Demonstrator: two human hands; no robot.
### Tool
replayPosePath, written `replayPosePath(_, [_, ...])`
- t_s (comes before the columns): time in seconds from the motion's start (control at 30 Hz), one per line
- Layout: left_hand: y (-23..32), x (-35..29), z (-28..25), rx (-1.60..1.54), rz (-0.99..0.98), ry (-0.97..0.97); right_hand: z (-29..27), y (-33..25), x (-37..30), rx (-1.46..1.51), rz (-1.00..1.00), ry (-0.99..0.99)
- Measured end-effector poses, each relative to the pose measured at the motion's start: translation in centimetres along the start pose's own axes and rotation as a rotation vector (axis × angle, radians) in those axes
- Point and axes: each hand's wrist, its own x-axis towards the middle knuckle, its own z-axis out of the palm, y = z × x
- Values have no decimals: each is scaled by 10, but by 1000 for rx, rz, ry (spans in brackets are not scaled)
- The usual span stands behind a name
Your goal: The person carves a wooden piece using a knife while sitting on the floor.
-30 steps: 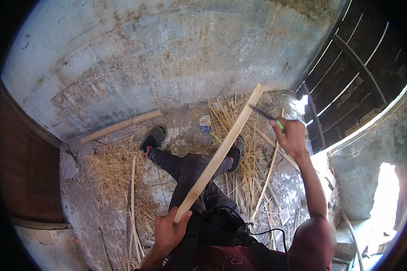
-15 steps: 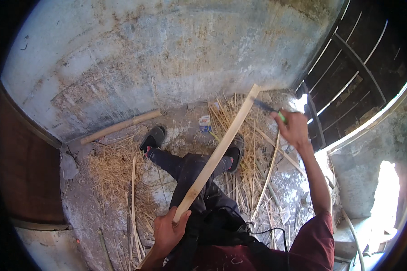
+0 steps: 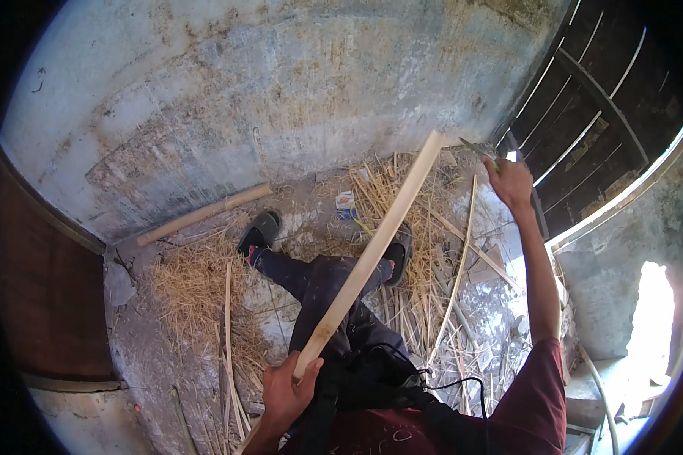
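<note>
A long, flat, pale strip of split bamboo (image 3: 372,250) slants up and away across my legs. My left hand (image 3: 287,390) is closed round its near end. Off to the right of the strip's far tip, my right hand (image 3: 511,183) grips a knife (image 3: 474,148) with a greenish handle, mostly covered by my fingers. The blade points up and left toward the tip, with a small gap between blade and strip.
Shavings (image 3: 186,284) lie heaped at left, and thin strips (image 3: 451,280) are strewn at right. A bamboo pole (image 3: 205,214) rests along the stained wall (image 3: 281,98). Beyond my crossed feet is a small blue-and-white packet (image 3: 345,205). A dark slatted panel (image 3: 584,114) stands at right.
My right hand has moved up and right with the knife, from beside the strip's edge out past its far end. The strip's far end has risen slightly.
</note>
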Motion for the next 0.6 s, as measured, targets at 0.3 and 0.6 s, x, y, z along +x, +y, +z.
replayPosePath(0.3, [11,19,-9,-69,-178,-37,-4,-27,-44,497,1,-53])
replayPosePath(0.6, [1,44,-10,311,-41,-25,-44,-72,-112,950,-161,-52])
